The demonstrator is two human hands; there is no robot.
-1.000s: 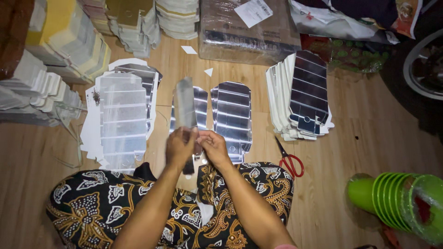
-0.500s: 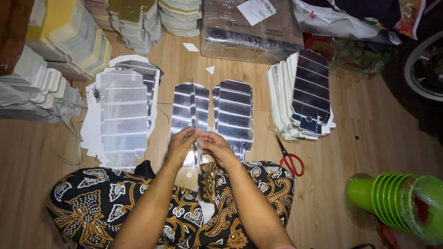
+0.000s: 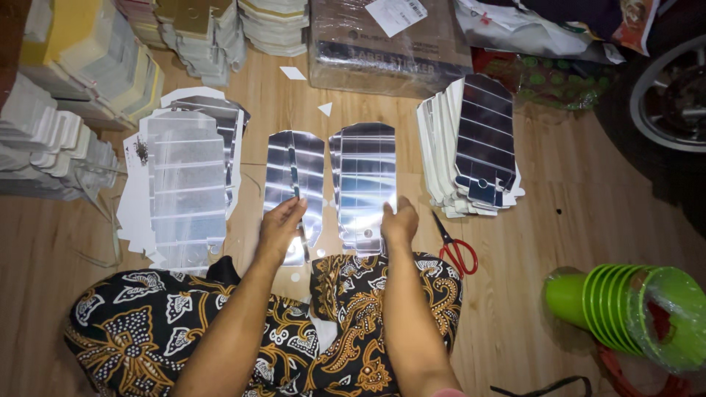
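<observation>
Head view: left hand (image 3: 279, 228) rests on the silver sheet (image 3: 296, 184).

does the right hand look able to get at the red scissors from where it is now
Probably yes. The right hand rests on the shiny sheets, and the red scissors lie on bare wooden floor just to its right, with nothing between them or on top.

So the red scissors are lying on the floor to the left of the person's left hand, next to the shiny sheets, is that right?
Not quite. The head view shows the red scissors on the floor to the right of the right hand, not left of the left hand. They do lie next to the shiny sheets.
</observation>
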